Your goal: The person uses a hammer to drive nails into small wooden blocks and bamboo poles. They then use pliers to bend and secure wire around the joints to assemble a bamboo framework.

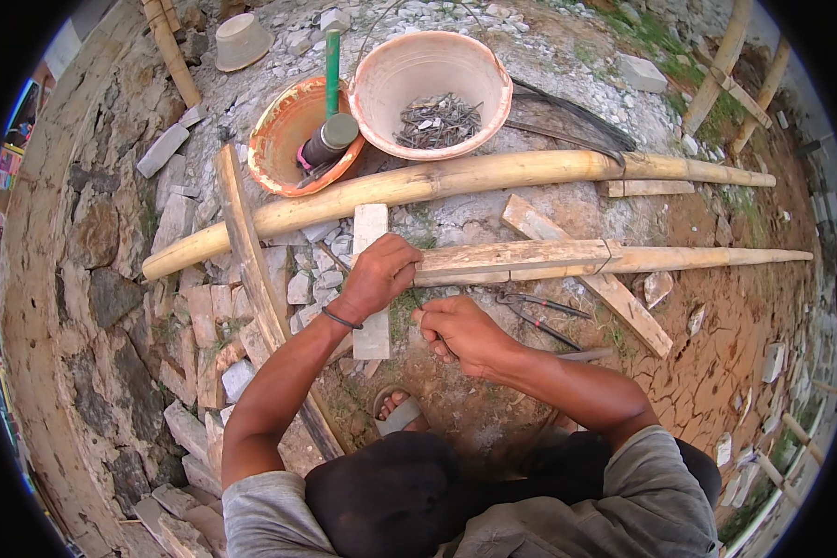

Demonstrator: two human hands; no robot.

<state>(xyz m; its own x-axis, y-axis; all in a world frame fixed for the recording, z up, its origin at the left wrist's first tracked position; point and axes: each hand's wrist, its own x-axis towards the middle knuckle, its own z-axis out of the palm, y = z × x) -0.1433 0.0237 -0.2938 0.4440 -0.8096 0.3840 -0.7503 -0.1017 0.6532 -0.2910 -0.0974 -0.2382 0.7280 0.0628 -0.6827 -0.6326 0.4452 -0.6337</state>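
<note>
My left hand (379, 272) is closed over the near-left end of a wooden batten (521, 256), which lies along a slender bamboo pole (716, 259). A thin dark tie wraps batten and pole together toward the right. Just below that end, my right hand (462, 333) is curled into a fist around a thin dark wire (417, 299), mostly hidden by the fingers. A pair of pincers (541, 314) with dark and red handles lies on the ground right of my right hand. A pale wooden block (372, 325) stretches under my left wrist.
A thicker bamboo pole (456, 177) crosses beyond the batten. Behind it stand a pale bucket (381, 70) holding many nails or short metal pieces and an orange bucket (268, 153) with a dark-lidded container (333, 138). Planks (268, 288) (623, 314) lie slanted; stone rubble (191, 344) fills the left.
</note>
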